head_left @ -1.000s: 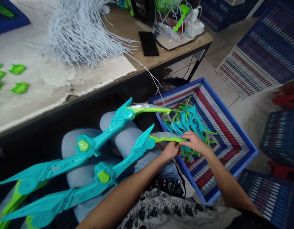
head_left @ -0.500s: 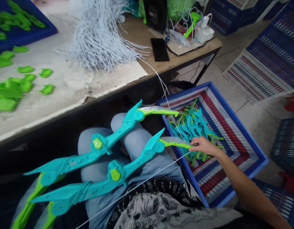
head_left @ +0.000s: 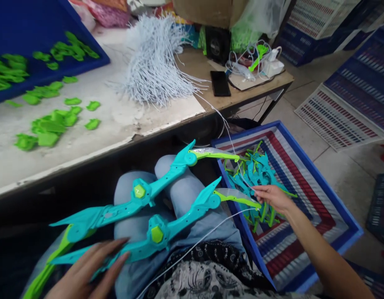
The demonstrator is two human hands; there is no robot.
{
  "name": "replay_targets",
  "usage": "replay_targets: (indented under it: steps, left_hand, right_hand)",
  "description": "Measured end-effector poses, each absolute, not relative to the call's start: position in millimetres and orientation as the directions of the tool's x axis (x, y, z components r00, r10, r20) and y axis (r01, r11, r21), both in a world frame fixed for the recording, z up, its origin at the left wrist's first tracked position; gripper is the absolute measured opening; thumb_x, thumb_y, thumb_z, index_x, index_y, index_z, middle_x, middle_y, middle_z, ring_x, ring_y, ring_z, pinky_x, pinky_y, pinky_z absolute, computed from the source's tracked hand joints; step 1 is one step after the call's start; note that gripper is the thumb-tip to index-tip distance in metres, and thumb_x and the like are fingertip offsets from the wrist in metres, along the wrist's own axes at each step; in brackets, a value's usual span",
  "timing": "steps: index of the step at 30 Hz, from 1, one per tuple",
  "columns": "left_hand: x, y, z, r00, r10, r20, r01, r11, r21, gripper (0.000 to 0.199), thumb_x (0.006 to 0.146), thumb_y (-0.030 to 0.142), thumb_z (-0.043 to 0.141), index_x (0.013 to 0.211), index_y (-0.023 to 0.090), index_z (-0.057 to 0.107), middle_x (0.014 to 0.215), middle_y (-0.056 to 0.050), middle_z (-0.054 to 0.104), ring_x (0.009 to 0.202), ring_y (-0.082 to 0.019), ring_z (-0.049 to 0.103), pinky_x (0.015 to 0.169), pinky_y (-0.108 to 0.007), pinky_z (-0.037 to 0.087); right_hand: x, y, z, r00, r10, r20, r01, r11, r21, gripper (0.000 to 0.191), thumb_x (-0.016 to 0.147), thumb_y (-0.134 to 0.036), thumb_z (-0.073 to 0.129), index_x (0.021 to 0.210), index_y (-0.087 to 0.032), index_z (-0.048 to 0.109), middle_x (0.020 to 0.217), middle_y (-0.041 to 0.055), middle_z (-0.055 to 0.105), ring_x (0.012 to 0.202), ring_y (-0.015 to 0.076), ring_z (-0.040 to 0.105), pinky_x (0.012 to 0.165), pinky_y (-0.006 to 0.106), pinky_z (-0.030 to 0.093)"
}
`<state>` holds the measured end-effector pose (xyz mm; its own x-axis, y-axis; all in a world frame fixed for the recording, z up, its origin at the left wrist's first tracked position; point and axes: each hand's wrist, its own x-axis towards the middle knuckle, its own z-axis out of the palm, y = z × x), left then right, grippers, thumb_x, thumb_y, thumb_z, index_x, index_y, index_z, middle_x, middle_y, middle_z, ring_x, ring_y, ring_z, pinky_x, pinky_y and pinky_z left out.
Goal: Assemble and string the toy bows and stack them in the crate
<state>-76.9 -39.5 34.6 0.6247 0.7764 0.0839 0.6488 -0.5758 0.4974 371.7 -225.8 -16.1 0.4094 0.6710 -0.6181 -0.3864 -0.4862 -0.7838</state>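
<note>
Two turquoise toy bows [head_left: 179, 172] with light green limb ends lie side by side across my lap. The nearer toy bow [head_left: 192, 211] has a white string [head_left: 216, 226] fastened at its right tip, sagging down toward my body. My right hand [head_left: 274, 198] is just above that tip, thumb and fingers pinching another white string [head_left: 233, 149] that runs up to the table. Over the left part of the nearer bow, my left hand [head_left: 89, 272] has its thumb and fingers apart; whether it touches the bow I cannot tell.
A blue-rimmed crate [head_left: 316, 178] at my right holds several more bow pieces. On the table [head_left: 117, 128] lie a heap of white strings [head_left: 160, 62], loose green parts [head_left: 51, 124], a blue bin [head_left: 55, 20] and a phone [head_left: 220, 83]. More crates [head_left: 344, 112] stand at the right.
My left hand has come into view from below, over the nearer bow. My right hand has left the bow tip and moved slightly above it. The camera view has shifted left.
</note>
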Motion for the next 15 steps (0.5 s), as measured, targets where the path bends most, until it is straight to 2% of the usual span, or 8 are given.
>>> replay_targets:
  steps: [2,3,6,9,12,15]
  left_hand:
    - [-34,-35,28,0.722,0.690,0.051,0.575,-0.639,0.511,0.040,0.085,0.054,0.051,0.119,0.033,0.059,0.118,-0.002,0.065,0.104,-0.025,0.063,0.086,-0.035,0.056]
    - [-14,-36,24,0.784,0.620,0.024,0.519,-0.677,0.522,0.044,0.085,0.053,0.052,0.120,0.029,0.059,0.118,-0.004,0.066,0.104,-0.025,0.064,0.086,-0.035,0.055]
    - [18,-43,14,0.878,0.464,-0.119,0.450,-0.715,0.535,0.039,0.088,0.044,0.049,0.118,0.023,0.063,0.109,-0.007,0.070,0.098,-0.025,0.067,0.088,-0.037,0.054]
    - [15,-48,15,0.864,0.407,-0.296,0.502,-0.645,0.576,0.034,0.086,0.038,0.052,0.114,0.026,0.067,0.108,-0.006,0.072,0.099,-0.026,0.067,0.089,-0.038,0.053]
    - [19,-36,24,0.818,0.366,-0.443,0.573,-0.467,0.673,0.030,0.083,0.039,0.057,0.107,0.028,0.071,0.106,-0.005,0.073,0.097,-0.025,0.067,0.084,-0.032,0.054]
    - [54,-13,30,0.777,0.457,-0.433,0.586,-0.274,0.763,0.030,0.083,0.041,0.054,0.101,0.024,0.072,0.105,-0.005,0.073,0.097,-0.025,0.067,0.086,-0.033,0.052]
  right_hand:
    - [368,-223,-15,0.349,0.674,-0.652,-0.458,-0.484,-0.746,0.039,0.052,-0.039,0.088,0.077,-0.015,0.072,0.064,0.0013,0.066,0.052,0.0097,0.056,0.048,0.022,0.044]
    - [369,-221,-13,0.370,0.678,-0.635,-0.502,-0.429,-0.751,0.037,0.053,-0.039,0.088,0.075,-0.015,0.071,0.063,0.0006,0.065,0.052,0.0093,0.056,0.047,0.021,0.044]
    - [380,-217,1,0.559,0.666,-0.494,-0.574,-0.119,-0.810,0.034,0.055,-0.036,0.088,0.076,-0.020,0.067,0.065,-0.0027,0.063,0.054,0.0079,0.056,0.048,0.019,0.046]
    - [390,-209,14,0.683,0.650,-0.334,-0.497,0.078,-0.864,0.030,0.063,-0.036,0.084,0.083,-0.024,0.066,0.070,-0.0034,0.063,0.058,0.0085,0.057,0.050,0.019,0.047]
    - [388,-190,18,0.694,0.676,-0.247,-0.397,0.073,-0.915,0.028,0.072,-0.041,0.076,0.092,-0.026,0.064,0.075,-0.0015,0.064,0.063,0.0122,0.060,0.055,0.024,0.050]
    - [377,-162,11,0.691,0.700,-0.180,-0.249,-0.003,-0.968,0.028,0.077,-0.049,0.067,0.091,-0.026,0.060,0.081,0.0023,0.067,0.074,0.0187,0.065,0.064,0.033,0.053]
